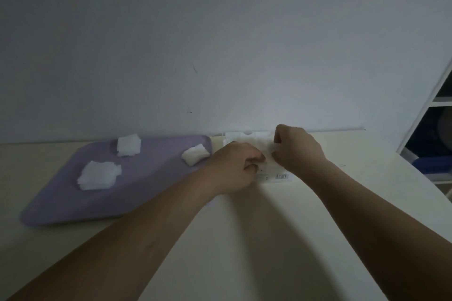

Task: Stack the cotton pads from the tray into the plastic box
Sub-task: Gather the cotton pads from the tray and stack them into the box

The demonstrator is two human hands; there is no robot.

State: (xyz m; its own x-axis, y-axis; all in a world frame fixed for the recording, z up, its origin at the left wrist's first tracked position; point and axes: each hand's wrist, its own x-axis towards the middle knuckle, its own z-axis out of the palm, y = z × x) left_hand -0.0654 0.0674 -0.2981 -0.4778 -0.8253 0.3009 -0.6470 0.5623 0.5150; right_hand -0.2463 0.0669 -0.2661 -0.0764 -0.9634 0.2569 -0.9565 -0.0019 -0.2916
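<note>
Plastic box (265, 148) is grasped from both sides by curled left hand (234, 166) and right hand (297, 148).

Left hand (234, 166) and right hand (297, 148) sit close together near the worktop's (269, 227) far edge, fingers curled, bare forearms outstretched.

A plain room in a home, it seems: a pale tabletop (269, 239) pushed against a bare white wall (220, 32), with a white shelf unit (437, 102) at far right holding dim stored things.
</note>
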